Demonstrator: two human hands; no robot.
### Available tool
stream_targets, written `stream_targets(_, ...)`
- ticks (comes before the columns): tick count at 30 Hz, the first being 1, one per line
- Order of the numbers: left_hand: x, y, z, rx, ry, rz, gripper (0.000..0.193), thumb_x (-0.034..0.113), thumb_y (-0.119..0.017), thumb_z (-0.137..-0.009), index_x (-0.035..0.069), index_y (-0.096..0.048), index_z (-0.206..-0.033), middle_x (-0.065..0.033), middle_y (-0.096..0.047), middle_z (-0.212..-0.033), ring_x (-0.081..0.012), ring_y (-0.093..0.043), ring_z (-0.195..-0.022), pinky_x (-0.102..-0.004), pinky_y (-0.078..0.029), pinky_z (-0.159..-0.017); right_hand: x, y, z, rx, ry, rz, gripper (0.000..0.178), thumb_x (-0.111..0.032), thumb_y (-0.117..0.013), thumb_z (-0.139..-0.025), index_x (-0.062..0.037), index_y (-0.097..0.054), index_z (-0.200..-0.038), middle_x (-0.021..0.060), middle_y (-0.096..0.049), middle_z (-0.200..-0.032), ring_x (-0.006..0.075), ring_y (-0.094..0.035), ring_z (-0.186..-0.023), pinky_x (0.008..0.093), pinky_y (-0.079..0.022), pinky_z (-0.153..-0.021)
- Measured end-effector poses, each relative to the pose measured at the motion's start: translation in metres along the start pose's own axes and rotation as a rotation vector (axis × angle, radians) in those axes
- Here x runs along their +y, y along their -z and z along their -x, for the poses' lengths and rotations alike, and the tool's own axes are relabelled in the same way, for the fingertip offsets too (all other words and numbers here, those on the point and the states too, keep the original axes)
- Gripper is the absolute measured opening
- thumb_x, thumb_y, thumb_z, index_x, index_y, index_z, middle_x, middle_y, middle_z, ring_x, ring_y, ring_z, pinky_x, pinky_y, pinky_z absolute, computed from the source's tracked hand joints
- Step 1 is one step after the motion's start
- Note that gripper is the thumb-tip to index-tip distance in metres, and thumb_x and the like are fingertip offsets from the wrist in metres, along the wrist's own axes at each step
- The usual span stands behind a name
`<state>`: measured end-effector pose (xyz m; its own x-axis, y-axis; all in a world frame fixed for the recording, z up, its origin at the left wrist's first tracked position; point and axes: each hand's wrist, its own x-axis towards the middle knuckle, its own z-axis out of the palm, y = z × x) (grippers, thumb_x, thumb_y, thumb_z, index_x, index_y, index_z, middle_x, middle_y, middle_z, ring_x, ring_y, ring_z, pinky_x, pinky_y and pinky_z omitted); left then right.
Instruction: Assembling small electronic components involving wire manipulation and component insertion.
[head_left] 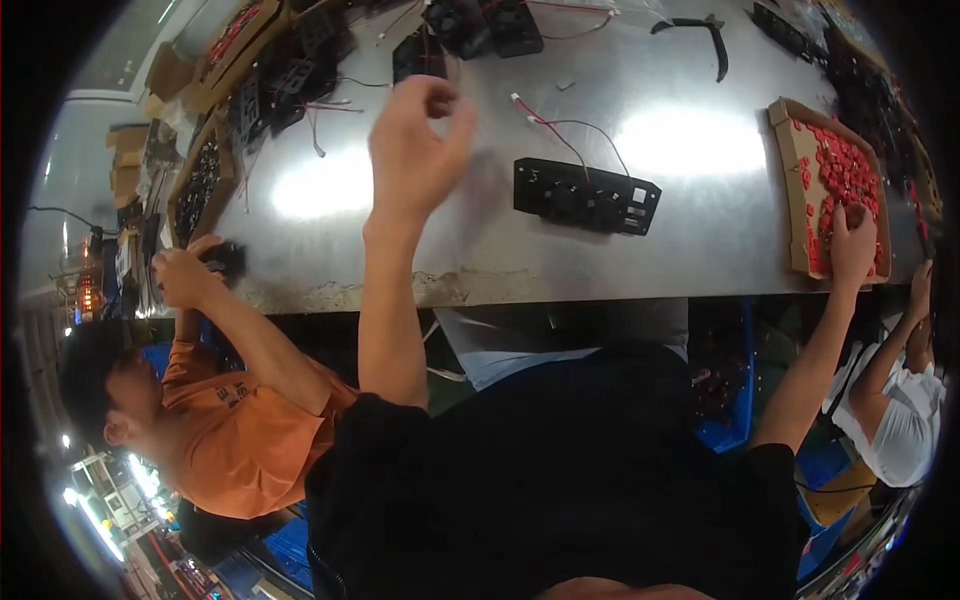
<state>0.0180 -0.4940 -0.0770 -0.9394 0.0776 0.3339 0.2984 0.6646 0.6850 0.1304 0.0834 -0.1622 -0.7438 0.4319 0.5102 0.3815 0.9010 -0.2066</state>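
My left hand (pixel 418 150) is raised over the table, fingers curled and a gap between thumb and forefinger; nothing shows in its grasp. Just beyond it lies a black fan unit (pixel 418 58). My right hand (pixel 852 245) dips into a cardboard tray (pixel 797 190) of small red parts (pixel 845 165), fingertips closed among them, seemingly on one red part that they mostly cover. Between my hands a black panel with two fans (pixel 585 196) lies flat, its thin red and black wires (pixel 575 130) trailing away toward the far side, ending in white connectors.
Several black fan units (pixel 465 28) with wires lie along the far side. A black-handled tool (pixel 705 40) rests at the far right. On the left, a co-worker in orange (pixel 235 440) handles a black part near a box of dark pieces (pixel 200 180). Another person (pixel 900 420) sits at right.
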Motion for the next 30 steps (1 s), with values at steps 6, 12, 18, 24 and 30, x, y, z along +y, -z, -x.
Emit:
stream_targets(6, 0.035, -0.056, 0.056, -0.279, -0.642, -0.106, 0.075, 0.047, -0.085, -0.067, 0.003, -0.059, -0.122, -0.0187, -0.056, -0.126, -0.0397, -0.052, -0.123, -0.0505, -0.042, -0.102, -0.019, 0.017, 0.001, -0.034, -0.153, -0.046, 0.041, -0.040, -0.071, -0.092, -0.0038, -0.069, -0.112, 0.0126, -0.073, -0.105, 0.0238, -0.070, -0.098, 0.0350, -0.051, -0.088)
stream_targets(12, 0.035, -0.082, 0.060, -0.249, -0.682, -0.337, 0.079, 0.055, -0.081, -0.067, 0.001, -0.059, -0.119, -0.0126, -0.058, -0.109, -0.0287, -0.056, -0.105, -0.0401, -0.043, -0.095, -0.051, 0.045, 0.014, 0.308, -0.088, -0.200, 0.036, -0.028, -0.063, -0.101, -0.0002, -0.067, -0.123, 0.0097, -0.072, -0.111, 0.0184, -0.070, -0.100, 0.0306, -0.053, -0.089)
stream_targets(18, 0.040, -0.071, 0.051, -0.023, -0.455, -0.035, 0.056, 0.049, -0.075, -0.084, 0.002, -0.060, -0.110, -0.0100, -0.064, -0.094, -0.0272, -0.065, -0.085, -0.0379, -0.050, -0.078, -0.160, 0.079, 0.079, -0.196, -0.377, -1.518, 0.028, -0.010, -0.056, -0.102, 0.0029, -0.063, -0.125, 0.0115, -0.068, -0.115, 0.0124, -0.062, -0.094, 0.0245, -0.050, -0.080)
stream_targets(24, 0.086, -0.038, 0.029, -0.228, 0.529, 1.288, 0.085, 0.072, -0.014, -0.100, 0.001, -0.057, -0.115, -0.0130, -0.066, -0.099, -0.0239, -0.068, -0.089, -0.0398, -0.059, -0.074, -0.265, 0.100, 0.135, -0.859, -0.304, -1.493, 0.026, -0.017, -0.049, -0.106, 0.0005, -0.064, -0.116, 0.0058, -0.067, -0.095, 0.0059, -0.051, -0.073, 0.0201, -0.042, -0.069)
stream_targets(30, 0.076, -0.023, 0.035, -0.106, 0.723, 1.462, 0.079, 0.069, -0.017, -0.102, 0.003, -0.058, -0.113, -0.0131, -0.066, -0.097, -0.0251, -0.068, -0.086, -0.0419, -0.059, -0.074, -0.286, 0.116, 0.123, -0.576, -0.118, -1.444, 0.025, -0.019, -0.048, -0.107, -0.0001, -0.064, -0.112, -0.0019, -0.056, -0.081, 0.0045, -0.045, -0.070, 0.0193, -0.035, -0.064)
